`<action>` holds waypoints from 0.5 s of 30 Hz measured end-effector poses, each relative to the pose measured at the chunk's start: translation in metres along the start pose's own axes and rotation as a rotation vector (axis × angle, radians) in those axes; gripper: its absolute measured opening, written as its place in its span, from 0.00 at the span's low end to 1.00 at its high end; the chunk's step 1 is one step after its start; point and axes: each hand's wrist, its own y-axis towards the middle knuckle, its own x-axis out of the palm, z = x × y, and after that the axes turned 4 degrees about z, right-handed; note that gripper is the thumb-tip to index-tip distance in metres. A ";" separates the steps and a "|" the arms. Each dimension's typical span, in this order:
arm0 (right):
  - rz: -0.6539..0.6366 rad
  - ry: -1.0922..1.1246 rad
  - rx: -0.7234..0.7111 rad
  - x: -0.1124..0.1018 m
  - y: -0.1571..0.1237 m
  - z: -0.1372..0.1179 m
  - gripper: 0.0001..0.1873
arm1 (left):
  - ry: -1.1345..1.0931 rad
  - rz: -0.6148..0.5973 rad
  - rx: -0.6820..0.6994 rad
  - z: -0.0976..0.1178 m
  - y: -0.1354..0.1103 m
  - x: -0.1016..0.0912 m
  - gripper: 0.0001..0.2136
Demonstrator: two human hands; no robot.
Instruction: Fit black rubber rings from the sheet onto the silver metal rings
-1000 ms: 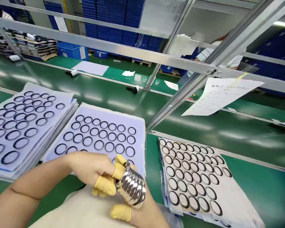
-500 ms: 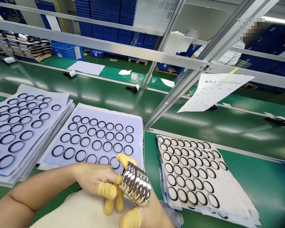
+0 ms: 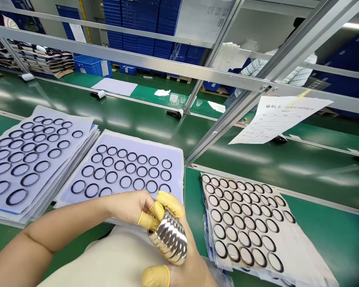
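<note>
My right hand (image 3: 194, 268) rises from the bottom edge, closed round a stack of shiny silver metal rings (image 3: 170, 237) that leans to the left. It wears yellow finger cots. My left hand (image 3: 133, 208) reaches in from the left, and its yellow-capped fingertips pinch the upper end of the stack. Both hands hover over the near edge of a white sheet (image 3: 131, 167) that carries rows of black rings. A cream-coloured cloth lies under my hands.
A pile of ring sheets (image 3: 32, 151) lies to the left, and another sheet with darker-backed rings (image 3: 245, 223) to the right. A slanted aluminium frame bar (image 3: 227, 119) and a hanging paper form (image 3: 278, 119) stand beyond. Behind runs a green conveyor belt (image 3: 131, 119) with blue crates and another person's sleeve (image 3: 257, 67).
My left fingers have shifted from the lower side of the ring stack up to its top end. The stack has tilted a little and sits slightly lower.
</note>
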 end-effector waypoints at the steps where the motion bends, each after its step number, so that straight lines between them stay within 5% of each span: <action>1: 0.003 -0.005 0.016 0.000 -0.002 0.001 0.58 | 0.006 -0.001 0.024 0.001 0.000 0.000 0.11; 9: -0.036 0.033 0.006 0.001 -0.010 0.002 0.63 | 0.193 -0.011 0.260 0.006 -0.003 0.003 0.09; 15: -0.005 0.078 0.048 0.000 -0.009 -0.002 0.43 | 0.603 0.070 0.468 0.021 -0.013 0.008 0.08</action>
